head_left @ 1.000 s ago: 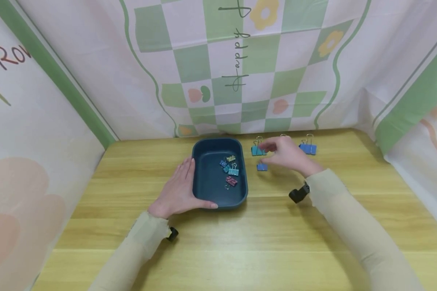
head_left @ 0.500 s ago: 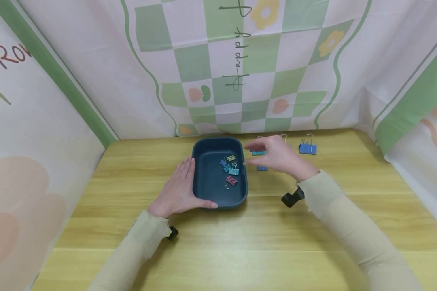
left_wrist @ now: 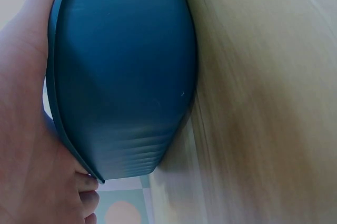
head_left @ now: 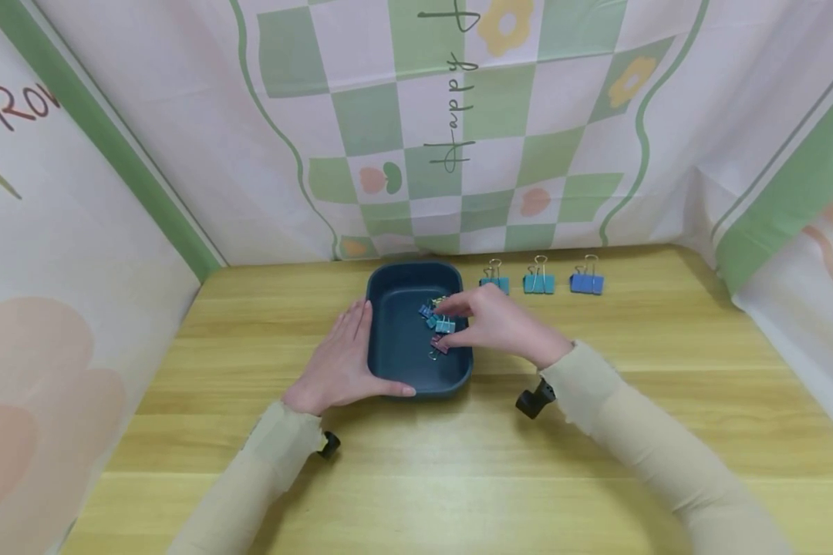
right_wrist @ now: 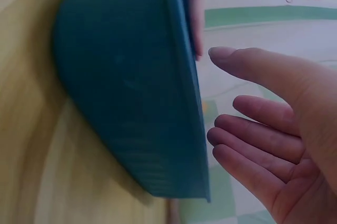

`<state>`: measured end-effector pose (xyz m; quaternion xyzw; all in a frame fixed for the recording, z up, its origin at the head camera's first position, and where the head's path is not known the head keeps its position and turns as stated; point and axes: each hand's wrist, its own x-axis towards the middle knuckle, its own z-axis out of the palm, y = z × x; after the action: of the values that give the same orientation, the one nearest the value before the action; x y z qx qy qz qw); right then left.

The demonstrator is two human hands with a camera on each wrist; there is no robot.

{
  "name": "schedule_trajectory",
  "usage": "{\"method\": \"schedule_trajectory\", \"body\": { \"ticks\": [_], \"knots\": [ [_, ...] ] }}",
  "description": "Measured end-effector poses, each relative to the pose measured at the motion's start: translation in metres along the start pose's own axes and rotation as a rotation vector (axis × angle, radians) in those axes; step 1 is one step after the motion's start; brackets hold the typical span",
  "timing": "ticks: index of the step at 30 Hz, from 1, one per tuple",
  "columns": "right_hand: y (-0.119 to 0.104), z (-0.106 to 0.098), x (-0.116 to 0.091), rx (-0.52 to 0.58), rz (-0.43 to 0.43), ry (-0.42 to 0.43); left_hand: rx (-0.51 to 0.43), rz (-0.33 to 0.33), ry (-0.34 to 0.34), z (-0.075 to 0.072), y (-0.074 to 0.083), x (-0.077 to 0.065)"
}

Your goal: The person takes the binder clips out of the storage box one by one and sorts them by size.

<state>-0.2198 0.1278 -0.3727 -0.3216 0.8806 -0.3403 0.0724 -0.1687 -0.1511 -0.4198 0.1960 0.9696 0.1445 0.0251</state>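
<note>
Spread, thumb parted from fingers, the right hand [head_left: 503,324] is held mid-frame, the left hand [head_left: 335,366] laid straight-fingered left of centre! On the yellow-brown wooden table [head_left: 403,493], the dark blue rectangular plastic-looking tray [head_left: 393,339] is touched along its left side, mid-frame; right of centre, two teal metal binder clips [head_left: 539,284] and one blue clip [head_left: 587,284] are lined up; inside, smaller multicoloured clips [head_left: 445,327] are partly covered.
</note>
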Motion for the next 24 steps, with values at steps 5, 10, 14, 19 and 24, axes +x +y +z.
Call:
{"method": "schedule_trajectory", "body": {
  "ticks": [5, 10, 14, 19, 24],
  "knots": [
    [0.0, 0.011, 0.003, -0.034, -0.043, -0.004, 0.001, -0.001, -0.002, 0.001, -0.001, 0.0],
    [0.0, 0.018, 0.006, -0.112, -0.069, 0.005, -0.001, -0.001, -0.003, 0.001, 0.0, 0.0],
    [0.001, 0.022, 0.008, -0.166, -0.066, 0.008, -0.003, 0.0, -0.002, 0.001, 0.0, 0.0],
    [0.001, 0.025, 0.01, -0.237, -0.08, -0.019, -0.01, -0.002, -0.007, 0.0, 0.0, -0.001],
    [0.001, 0.03, 0.014, -0.311, -0.105, -0.058, -0.014, -0.002, -0.01, -0.001, -0.001, -0.001]
  ]
}}
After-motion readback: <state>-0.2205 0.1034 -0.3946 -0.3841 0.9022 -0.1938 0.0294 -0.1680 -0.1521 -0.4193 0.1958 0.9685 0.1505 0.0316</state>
